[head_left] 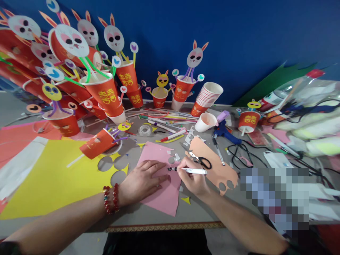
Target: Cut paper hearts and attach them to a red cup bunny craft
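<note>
My left hand (pixel 145 179) lies flat on a sheet of pink paper (pixel 166 202), fingers stretched toward its right part. A white marker (pixel 195 171) is pinched in my right hand (pixel 193 180), its dark tip pointing left. That tip meets the pink sheet at a small dark mark (pixel 169 169) near my left fingertips. Close behind my right hand, black-handled scissors (pixel 204 163) rest on an orange paper sheet (pixel 212 156) with round holes cut from it. Small paper scraps (pixel 177 156) lie at the pink sheet's top edge.
Yellow paper (pixel 66 180) with round cutouts covers the left side. Red cups with paper rabbits (pixel 106 94) crowd the back left. Behind my hands lie several markers (pixel 172 135) and a tape roll (pixel 145 130). A blue glue gun (pixel 225 131) and black cables (pixel 247 152) are at right.
</note>
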Available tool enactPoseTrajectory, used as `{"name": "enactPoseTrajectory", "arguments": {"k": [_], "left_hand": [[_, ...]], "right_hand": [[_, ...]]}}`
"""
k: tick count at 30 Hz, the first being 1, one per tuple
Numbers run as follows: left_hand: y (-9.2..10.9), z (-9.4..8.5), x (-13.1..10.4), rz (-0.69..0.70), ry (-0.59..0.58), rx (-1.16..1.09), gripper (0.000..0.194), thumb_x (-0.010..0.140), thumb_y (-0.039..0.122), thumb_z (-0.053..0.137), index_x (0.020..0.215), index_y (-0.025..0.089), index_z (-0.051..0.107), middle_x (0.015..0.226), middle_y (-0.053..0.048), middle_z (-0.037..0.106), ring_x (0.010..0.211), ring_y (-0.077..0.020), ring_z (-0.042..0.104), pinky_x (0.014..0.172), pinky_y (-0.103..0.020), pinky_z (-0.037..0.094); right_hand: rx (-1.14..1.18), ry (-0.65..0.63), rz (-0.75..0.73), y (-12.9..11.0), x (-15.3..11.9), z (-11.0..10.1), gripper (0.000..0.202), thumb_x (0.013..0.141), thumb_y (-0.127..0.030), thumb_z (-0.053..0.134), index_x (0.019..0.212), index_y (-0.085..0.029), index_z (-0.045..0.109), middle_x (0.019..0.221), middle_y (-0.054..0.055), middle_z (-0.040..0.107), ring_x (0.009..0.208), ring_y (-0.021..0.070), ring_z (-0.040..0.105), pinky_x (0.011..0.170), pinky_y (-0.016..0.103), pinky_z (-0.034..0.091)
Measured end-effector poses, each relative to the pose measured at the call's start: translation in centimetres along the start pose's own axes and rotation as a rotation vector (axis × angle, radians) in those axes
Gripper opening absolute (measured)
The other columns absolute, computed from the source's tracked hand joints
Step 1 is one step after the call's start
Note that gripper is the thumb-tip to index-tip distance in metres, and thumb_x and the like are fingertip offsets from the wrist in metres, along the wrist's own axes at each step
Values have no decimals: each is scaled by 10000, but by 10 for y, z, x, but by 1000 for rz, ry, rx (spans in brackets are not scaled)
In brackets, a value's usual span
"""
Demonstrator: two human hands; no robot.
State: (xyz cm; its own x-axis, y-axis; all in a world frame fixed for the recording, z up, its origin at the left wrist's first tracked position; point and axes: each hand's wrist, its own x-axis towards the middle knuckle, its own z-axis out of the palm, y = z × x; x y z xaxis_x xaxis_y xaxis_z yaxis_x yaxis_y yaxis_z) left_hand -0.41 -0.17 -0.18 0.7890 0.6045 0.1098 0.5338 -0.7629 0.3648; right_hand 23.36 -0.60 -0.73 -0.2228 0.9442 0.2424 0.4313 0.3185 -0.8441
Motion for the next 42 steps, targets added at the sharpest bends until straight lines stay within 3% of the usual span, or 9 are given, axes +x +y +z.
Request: {"name": "enactPoseTrajectory", "arguments": {"k": [42], "left_hand": [[1,-1,1,3,8,-8,382,933,312,579,1313,351,577,1469,-54,486,1285,-267,480,1051,-442,408]], "right_hand": [[13,13,-2,0,0,0,181,845,-132,518,694,-223,474,554,-57,440,467,116,367,477,260,293]]}}
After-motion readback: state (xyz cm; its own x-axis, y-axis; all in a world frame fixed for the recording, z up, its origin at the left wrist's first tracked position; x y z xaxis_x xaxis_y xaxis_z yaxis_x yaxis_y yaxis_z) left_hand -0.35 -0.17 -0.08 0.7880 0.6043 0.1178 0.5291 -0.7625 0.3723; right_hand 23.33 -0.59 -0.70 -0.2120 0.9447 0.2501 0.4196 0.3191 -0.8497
